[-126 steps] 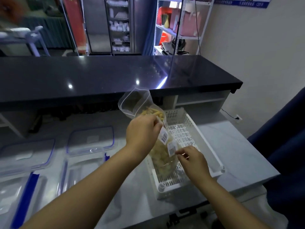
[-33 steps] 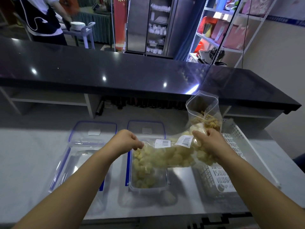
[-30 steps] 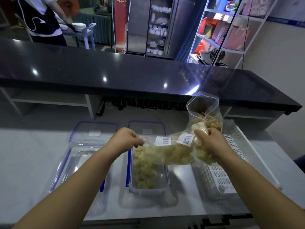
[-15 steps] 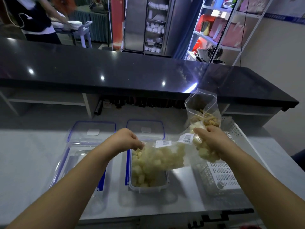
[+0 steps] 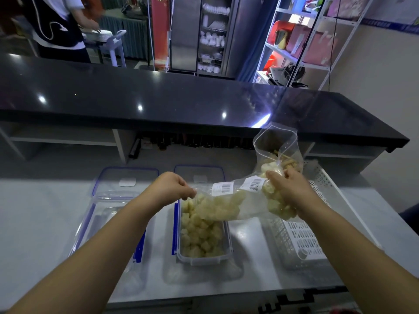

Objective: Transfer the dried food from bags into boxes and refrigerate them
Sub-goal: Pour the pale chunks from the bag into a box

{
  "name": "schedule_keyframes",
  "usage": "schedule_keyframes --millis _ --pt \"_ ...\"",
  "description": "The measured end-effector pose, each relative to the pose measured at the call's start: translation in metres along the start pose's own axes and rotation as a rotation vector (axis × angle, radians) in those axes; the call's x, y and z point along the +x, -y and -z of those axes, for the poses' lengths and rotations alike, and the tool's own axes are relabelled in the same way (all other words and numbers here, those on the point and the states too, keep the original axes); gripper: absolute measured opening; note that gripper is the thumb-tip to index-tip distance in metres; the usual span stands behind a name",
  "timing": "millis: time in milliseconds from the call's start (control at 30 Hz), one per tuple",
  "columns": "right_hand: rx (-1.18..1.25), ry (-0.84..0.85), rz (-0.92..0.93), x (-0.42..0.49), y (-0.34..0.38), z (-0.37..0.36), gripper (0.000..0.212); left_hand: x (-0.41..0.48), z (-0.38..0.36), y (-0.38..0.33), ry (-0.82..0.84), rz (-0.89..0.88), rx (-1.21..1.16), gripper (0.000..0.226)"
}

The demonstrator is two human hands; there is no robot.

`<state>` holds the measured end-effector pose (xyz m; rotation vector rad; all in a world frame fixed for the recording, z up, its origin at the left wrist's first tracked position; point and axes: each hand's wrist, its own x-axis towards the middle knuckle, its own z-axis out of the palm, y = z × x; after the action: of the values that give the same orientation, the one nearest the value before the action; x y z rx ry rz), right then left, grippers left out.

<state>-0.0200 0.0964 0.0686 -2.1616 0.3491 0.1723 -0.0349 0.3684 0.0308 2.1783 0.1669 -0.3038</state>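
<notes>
A clear plastic bag of pale dried food [image 5: 231, 203] with two barcode labels lies tilted over an open clear box [image 5: 228, 245] with blue clips. Pale chunks fill much of that box. My left hand [image 5: 171, 186] pinches the bag's open mouth above the box's far end. My right hand [image 5: 289, 189] grips the bag's raised bottom end, and also holds a second clear bag [image 5: 277, 152] with yellowish sticks that stands up behind my fingers.
A second open clear box [image 5: 106, 214] sits to the left, lids [image 5: 127, 180] lying behind both. A white perforated basket [image 5: 317, 227] stands at the right. A black counter [image 5: 181, 98] runs across the back; a person stands beyond it at far left.
More pale chunks have slid out of the bag into the box, which is fuller. The bag has sagged lower toward the box. Both hands have kept their hold.
</notes>
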Motion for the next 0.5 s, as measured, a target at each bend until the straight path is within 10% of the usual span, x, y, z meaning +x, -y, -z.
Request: schedule_keyframes --millis 500 --pt "0.103 0.004 0.042 -0.004 0.004 0.004 0.021 -0.006 -0.002 -0.001 0.006 -0.007 -0.029 0.017"
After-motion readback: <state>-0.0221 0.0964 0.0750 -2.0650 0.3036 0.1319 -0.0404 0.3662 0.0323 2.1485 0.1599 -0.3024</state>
